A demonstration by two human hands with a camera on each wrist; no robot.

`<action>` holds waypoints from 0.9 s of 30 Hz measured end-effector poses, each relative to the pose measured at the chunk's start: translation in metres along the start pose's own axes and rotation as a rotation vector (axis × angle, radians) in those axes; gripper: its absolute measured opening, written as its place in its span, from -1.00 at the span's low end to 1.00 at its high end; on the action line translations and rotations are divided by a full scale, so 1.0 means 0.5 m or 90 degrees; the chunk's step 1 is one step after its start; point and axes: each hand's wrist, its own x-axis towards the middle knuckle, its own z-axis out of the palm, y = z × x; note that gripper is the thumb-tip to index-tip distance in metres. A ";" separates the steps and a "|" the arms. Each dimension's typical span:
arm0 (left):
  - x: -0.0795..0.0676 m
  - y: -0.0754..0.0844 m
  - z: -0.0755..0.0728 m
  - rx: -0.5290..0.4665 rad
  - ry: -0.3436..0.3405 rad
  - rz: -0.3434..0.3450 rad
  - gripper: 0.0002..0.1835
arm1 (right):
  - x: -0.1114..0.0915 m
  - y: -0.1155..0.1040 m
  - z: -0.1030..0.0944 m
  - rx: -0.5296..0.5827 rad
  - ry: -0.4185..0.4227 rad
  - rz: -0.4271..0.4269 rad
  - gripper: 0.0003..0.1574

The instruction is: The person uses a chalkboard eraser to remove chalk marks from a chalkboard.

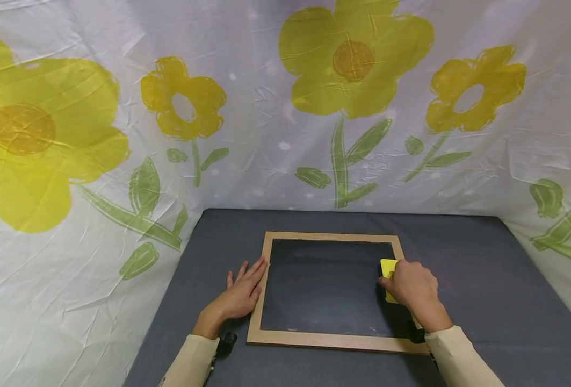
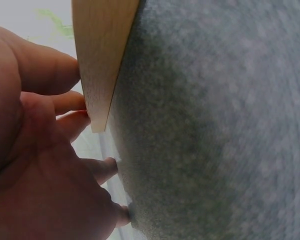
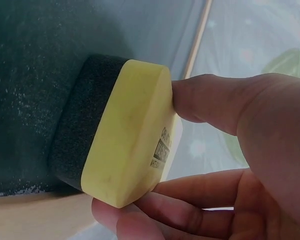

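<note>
A chalkboard (image 1: 324, 285) with a light wooden frame (image 1: 331, 339) lies flat, its dark surface faintly smudged. My left hand (image 1: 239, 293) rests at the frame's left side with fingers spread and fairly straight. In the left wrist view, the thumb and some fingertips touch the wooden edge (image 2: 97, 65), while other fingers reach past its end. Toward the board's right side, my right hand (image 1: 416, 287) grips a yellow board eraser (image 3: 127, 130) between thumb and fingers. The eraser's black pad (image 3: 87, 120) is against the board, and white chalk specks show beside it. Printing on its yellow back is partly readable.
A dark grey cloth (image 1: 488, 301) covers the table beneath the board. Behind and at both sides hangs a white curtain (image 1: 256, 150) printed with yellow flowers. Beige sleeves and small black devices (image 1: 226, 344) are at the wrists.
</note>
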 end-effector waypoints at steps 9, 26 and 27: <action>0.000 -0.008 0.004 -0.011 0.005 0.020 -0.27 | 0.002 -0.006 0.005 0.003 0.010 -0.018 -0.36; -0.002 0.007 -0.007 -0.016 -0.005 0.009 -0.27 | 0.003 -0.038 0.013 -0.029 0.026 -0.040 -0.33; -0.003 0.008 -0.007 -0.014 -0.007 0.007 -0.27 | 0.004 -0.040 0.015 -0.032 0.025 -0.041 -0.33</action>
